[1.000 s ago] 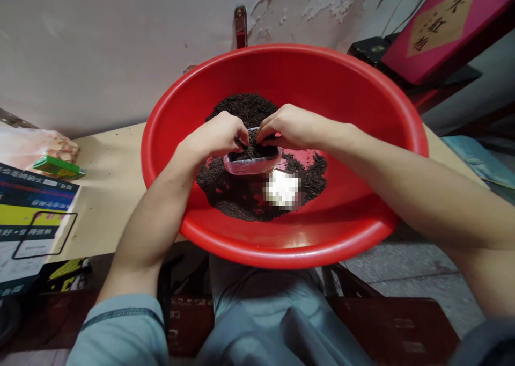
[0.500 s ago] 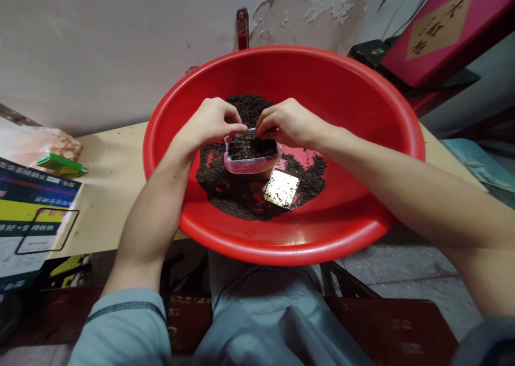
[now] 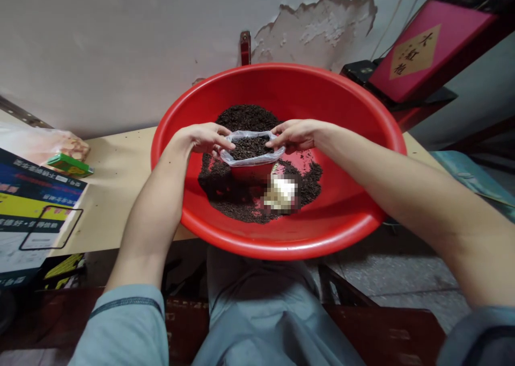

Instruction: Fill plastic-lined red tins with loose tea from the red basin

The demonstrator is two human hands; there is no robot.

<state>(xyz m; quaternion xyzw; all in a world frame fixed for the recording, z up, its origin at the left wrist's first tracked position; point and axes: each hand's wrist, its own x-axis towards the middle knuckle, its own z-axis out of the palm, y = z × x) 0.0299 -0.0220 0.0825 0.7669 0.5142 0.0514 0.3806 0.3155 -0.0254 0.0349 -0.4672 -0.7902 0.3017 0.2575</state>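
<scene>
Head view: inside the red basin (image 3: 293, 251), the bag (image 3: 255, 161) is filled with dark leaves (image 3: 250, 148) but not yet closed, its edges grasped by left hand (image 3: 206, 137) and right hand (image 3: 296, 133); loose leaves (image 3: 246, 117) lie unbagged.

2 grey-blue sleeves (image 3: 123, 328) with dark bands (image 3: 127, 301), grey-blue lap clothing (image 3: 265, 312).
</scene>
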